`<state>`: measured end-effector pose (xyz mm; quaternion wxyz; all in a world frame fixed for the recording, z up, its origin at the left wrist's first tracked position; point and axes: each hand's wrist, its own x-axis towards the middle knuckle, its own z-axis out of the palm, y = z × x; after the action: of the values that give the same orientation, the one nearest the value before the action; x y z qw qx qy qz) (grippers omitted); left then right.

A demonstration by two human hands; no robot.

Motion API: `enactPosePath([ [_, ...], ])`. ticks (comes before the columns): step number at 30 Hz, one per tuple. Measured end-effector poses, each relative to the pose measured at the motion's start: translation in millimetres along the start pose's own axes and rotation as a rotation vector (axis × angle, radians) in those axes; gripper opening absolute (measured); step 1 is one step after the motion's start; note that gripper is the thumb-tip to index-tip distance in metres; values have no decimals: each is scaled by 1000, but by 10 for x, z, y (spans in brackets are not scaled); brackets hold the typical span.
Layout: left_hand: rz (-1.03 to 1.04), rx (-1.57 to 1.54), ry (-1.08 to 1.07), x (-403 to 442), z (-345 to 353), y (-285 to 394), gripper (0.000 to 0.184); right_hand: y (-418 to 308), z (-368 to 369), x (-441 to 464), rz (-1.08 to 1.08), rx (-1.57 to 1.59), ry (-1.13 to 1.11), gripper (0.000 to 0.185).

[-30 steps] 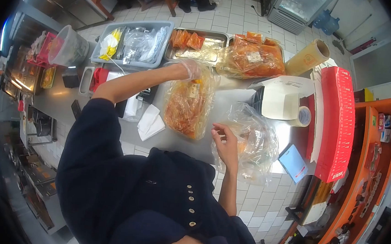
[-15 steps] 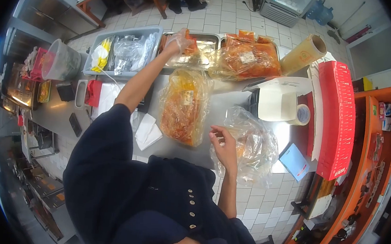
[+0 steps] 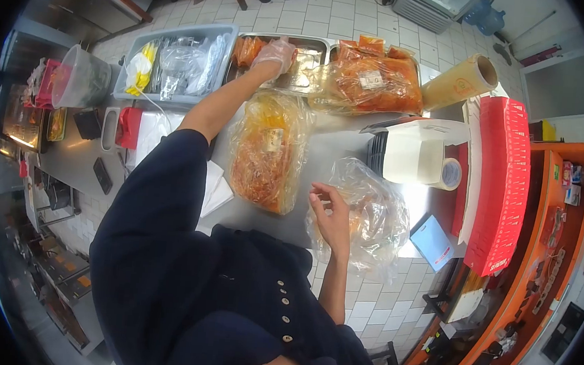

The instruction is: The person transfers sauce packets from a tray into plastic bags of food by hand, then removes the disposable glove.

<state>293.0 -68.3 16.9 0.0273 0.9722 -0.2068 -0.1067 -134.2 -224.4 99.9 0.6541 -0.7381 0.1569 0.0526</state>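
Note:
My left hand (image 3: 277, 53), in a clear plastic glove, is down in a metal tray (image 3: 308, 75), touching or just beside orange-red sauce packets (image 3: 247, 51) at its left end. The glove and the angle hide whether its fingers grip one. Bare, my right hand (image 3: 332, 216) hovers with loosely bent, parted fingers and nothing in them. It is over the left edge of a crumpled clear plastic bag (image 3: 375, 220). Between my arms lies a large clear bag of orange-red marinated food (image 3: 263, 170) with a white label.
Another labelled bag of red food (image 3: 375, 86) fills the tray at right. A blue-grey bin (image 3: 123, 76) holds packaged items at left. A film roll (image 3: 461, 82), white container (image 3: 414, 158), tape roll (image 3: 450, 173) and red boxes (image 3: 497, 192) line the right side.
My left hand has shifted slightly right in the tray. Red packets that showed right of it no longer do; more show on its left. My right hand has barely moved.

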Motion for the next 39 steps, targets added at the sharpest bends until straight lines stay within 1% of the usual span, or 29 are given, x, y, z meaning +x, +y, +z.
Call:
enactPosePath([
  [1,18,3,-14,-13,-36,-21,29,-22,16,19,4,0,-7,30],
  [2,51,115,6,3,-86,0,28,-47,25,32,1,-5,-12,30],
  [3,48,113,2,-39,-125,-18,28,-66,27,42,-3,-11,-15,30],
  [5,183,224,8,-136,-283,-59,28,-87,22,61,-7,-12,-16,30],
  [6,158,249,72,-23,-111,-114,27,-87,25,51,-10,-11,-19,30],
  [7,155,249,62,-41,-43,-142,27,-81,35,30,-1,-9,-25,30],
  [9,264,311,72,-123,-176,-86,25,-69,44,28,-48,20,25,30],
  [10,269,277,232,-243,-207,-45,24,-75,40,11,-43,24,20,30],
  [11,268,281,225,-423,-415,74,24,-91,27,-8,-33,18,30,29],
  [12,188,248,189,-612,-721,229,23,-95,19,-24,-23,14,42,29],
  [13,110,215,154,-705,-876,306,22,-81,12,-33,-19,23,44,29],
  [14,179,53,259,-766,-775,152,17,-65,5,-45,-25,27,47,29],
  [15,185,59,251,-898,-831,76,17,-52,7,-63,-29,30,51,29],
  [17,404,-208,-244,-1231,-899,-17,16,-48,27,-78,-29,42,44,29],
  [18,416,-218,-387,-1312,-764,-35,18,-54,57,-72,-41,45,35,28],
  [20,397,-181,-400,-1457,-208,-53,18,-70,135,-60,-39,52,1,29],
  [22,387,-143,-403,-1532,-75,16,19,-78,217,-29,-44,53,-26,29],
  [24,555,55,-633,-1586,-63,114,29,-21,342,-34,-4,-30,-94,30],
  [25,595,81,-674,-1599,-69,127,29,52,424,-48,-6,-30,-88,30],
  [27,635,87,-661,-1631,-60,131,29,280,619,-104,-48,-550,-100,30],
  [28,644,90,-634,-1663,-40,132,30,389,703,-146,-49,-548,-100,30],
  [30,654,96,-561,-1752,32,151,30,570,845,-232,-97,-650,-74,30],
  [34,667,114,-467,-1866,143,179,30,726,871,-361,-143,-627,-18,31],
  [36,666,109,-445,-1894,181,167,31,743,801,-425,-96,-483,-5,29],
  [37,668,108,-440,-1887,195,162,31,769,757,-455,-93,-484,1,29],
  [39,670,99,-441,-1885,185,138,31,815,667,-517,-146,-305,55,26],
])
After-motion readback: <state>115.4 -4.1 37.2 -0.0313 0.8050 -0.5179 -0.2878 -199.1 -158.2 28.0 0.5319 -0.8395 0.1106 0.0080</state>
